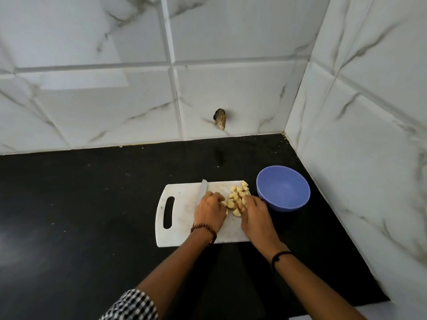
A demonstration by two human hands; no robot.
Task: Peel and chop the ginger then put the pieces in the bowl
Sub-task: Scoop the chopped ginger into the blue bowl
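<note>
Several pale yellow chopped ginger pieces (236, 196) lie heaped at the right end of a white cutting board (182, 227). My left hand (209, 210) sits curled over the handle of a knife (203, 188). The blade sticks out past my knuckles toward the wall, and the thumb side of this hand touches the heap. My right hand (255, 212) has its fingers curled round pieces at the heap's right edge. A blue bowl (283, 188) stands just right of the board with nothing in it.
The board lies on a black counter (92, 215) in a corner of white marble-patterned tiles. The right wall (369, 158) runs close behind the bowl. A dark hole (220, 118) breaks the back wall tile.
</note>
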